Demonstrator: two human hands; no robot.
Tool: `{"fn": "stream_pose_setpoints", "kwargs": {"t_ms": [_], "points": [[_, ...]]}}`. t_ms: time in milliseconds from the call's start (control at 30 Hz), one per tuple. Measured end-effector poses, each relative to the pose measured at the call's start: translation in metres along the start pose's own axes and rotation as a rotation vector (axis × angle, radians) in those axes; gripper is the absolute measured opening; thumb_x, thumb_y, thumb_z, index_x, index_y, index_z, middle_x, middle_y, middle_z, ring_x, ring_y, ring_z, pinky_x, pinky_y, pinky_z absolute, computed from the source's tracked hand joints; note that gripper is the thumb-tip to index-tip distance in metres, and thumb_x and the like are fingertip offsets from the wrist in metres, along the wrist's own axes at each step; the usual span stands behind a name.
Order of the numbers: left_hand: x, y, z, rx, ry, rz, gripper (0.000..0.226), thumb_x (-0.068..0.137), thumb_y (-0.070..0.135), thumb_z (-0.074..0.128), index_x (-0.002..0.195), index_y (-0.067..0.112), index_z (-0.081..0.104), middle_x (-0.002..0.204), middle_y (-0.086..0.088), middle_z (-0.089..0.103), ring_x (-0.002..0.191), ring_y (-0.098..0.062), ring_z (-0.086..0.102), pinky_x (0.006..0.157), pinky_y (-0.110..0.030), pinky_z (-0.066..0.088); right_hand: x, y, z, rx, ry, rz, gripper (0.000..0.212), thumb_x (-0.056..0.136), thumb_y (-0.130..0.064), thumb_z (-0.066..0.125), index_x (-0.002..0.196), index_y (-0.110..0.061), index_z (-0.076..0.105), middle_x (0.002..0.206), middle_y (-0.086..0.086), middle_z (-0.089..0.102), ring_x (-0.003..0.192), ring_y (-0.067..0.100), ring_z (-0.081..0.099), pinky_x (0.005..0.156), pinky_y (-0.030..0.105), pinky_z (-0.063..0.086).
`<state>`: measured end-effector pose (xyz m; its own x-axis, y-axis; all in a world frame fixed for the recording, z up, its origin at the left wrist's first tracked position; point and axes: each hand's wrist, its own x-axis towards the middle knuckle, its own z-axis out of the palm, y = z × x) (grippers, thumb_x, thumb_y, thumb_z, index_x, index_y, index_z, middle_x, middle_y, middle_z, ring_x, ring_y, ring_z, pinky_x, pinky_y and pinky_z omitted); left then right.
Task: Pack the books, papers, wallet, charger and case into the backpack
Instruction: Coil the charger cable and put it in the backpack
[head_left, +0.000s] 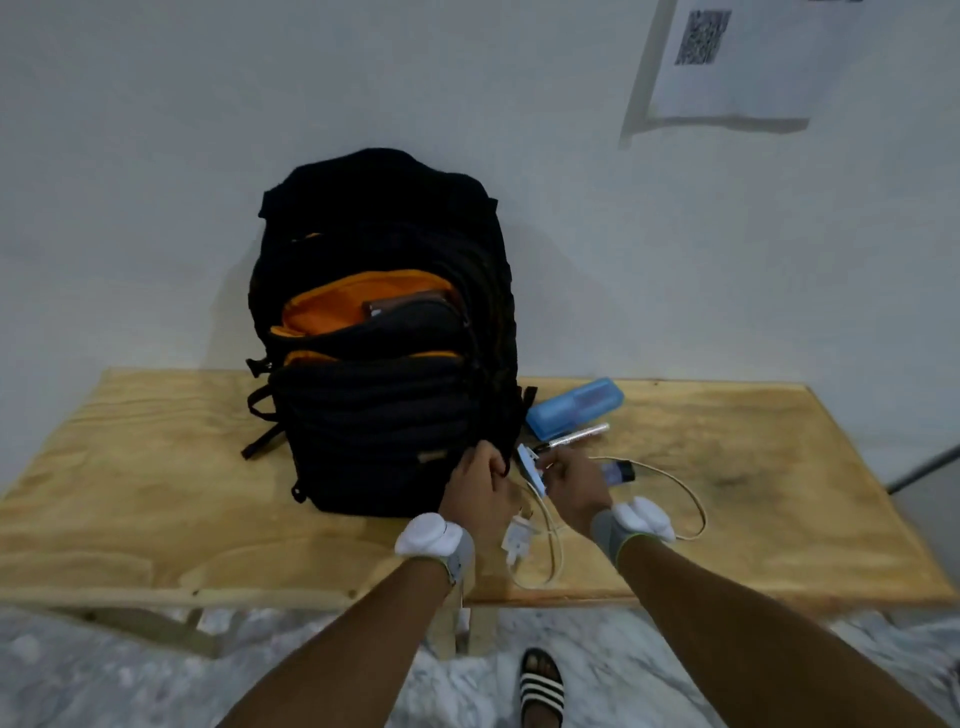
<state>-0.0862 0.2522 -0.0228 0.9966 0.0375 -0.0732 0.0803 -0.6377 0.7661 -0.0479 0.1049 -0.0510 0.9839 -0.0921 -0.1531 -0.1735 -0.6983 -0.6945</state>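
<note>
Gripping the black backpack (384, 364) at its lower right corner with left hand (480, 480) fingers closed.
Pinched a small white-blue item (532, 470) in right hand (574, 480); charger (519, 538) lay just below on table (156, 467), blue case (574, 408) beside bag.

A single head-worn wide-angle camera is looking forward and steeply down from above the near edge of a pale plywood table (156, 467). It is facing a plain white wall (156, 156) behind the table, where the black fabric backpack with orange lining (384, 395) is standing near the frame's centre. Both bare forearms are reaching in from the bottom edge, close to the lens. The grey marbled floor (104, 675) is showing along the bottom. The wide lens is bending the table's edges. No second view is sharing the scene.
</note>
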Motion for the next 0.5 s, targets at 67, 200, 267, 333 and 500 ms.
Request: {"fn": "stream_pose_setpoints", "kwargs": {"t_ms": [67, 200, 267, 333, 500], "points": [[-0.01, -0.024, 0.019, 0.039, -0.134, -0.213, 0.012, 0.091, 0.012, 0.046, 0.084, 0.019, 0.04, 0.092, -0.008, 0.053, 0.089, -0.032, 0.055, 0.074, -0.036, 0.041, -0.014, 0.016, 0.016, 0.005, -0.134, 0.042, 0.027, 0.087, -0.002, 0.049, 0.104, -0.01, 0.067, 0.097, 0.015, 0.07, 0.096, 0.031, 0.065, 0.079, 0.032, 0.048], [-0.018, -0.048, 0.046, 0.13, -0.354, -0.325, 0.006, 0.098, 0.017, 0.044, 0.094, 0.017, 0.049, 0.1, -0.007, 0.057, 0.097, -0.031, 0.054, 0.082, -0.035, 0.041, -0.026, 0.04, 0.032, -0.012, -0.355, 0.114, 0.033, 0.088, -0.006, 0.05, 0.118, -0.012, 0.062, 0.111, 0.012, 0.063, 0.109, 0.03, 0.059, 0.087, 0.03, 0.046], [-0.014, -0.045, 0.048, 0.158, -0.386, -0.341, 0.011, 0.099, 0.018, 0.043, 0.092, 0.016, 0.051, 0.111, -0.018, 0.058, 0.1, -0.034, 0.056, 0.089, -0.038, 0.046, -0.027, 0.039, 0.032, -0.065, -0.391, 0.083, 0.038, 0.086, -0.012, 0.059, 0.124, -0.01, 0.059, 0.123, 0.016, 0.06, 0.116, 0.032, 0.056, 0.093, 0.029, 0.044], [-0.007, -0.044, 0.056, 0.177, -0.368, -0.353, 0.02, 0.099, 0.023, 0.042, 0.099, 0.01, 0.058, 0.111, -0.017, 0.06, 0.098, -0.034, 0.058, 0.085, -0.036, 0.047, -0.023, 0.039, 0.034, -0.073, -0.396, 0.088, 0.041, 0.084, -0.012, 0.061, 0.125, -0.009, 0.059, 0.126, 0.017, 0.059, 0.118, 0.033, 0.055, 0.097, 0.032, 0.044], [0.002, -0.038, 0.077, 0.121, -0.295, -0.456, 0.021, 0.099, 0.019, 0.043, 0.079, 0.011, 0.042, 0.07, -0.003, 0.037, 0.07, -0.023, 0.036, 0.069, -0.032, 0.028, -0.021, 0.046, 0.038, 0.138, -0.334, 0.224, 0.036, 0.087, 0.001, 0.051, 0.121, -0.007, 0.06, 0.119, 0.016, 0.063, 0.106, 0.03, 0.057, 0.086, 0.03, 0.044]]}}
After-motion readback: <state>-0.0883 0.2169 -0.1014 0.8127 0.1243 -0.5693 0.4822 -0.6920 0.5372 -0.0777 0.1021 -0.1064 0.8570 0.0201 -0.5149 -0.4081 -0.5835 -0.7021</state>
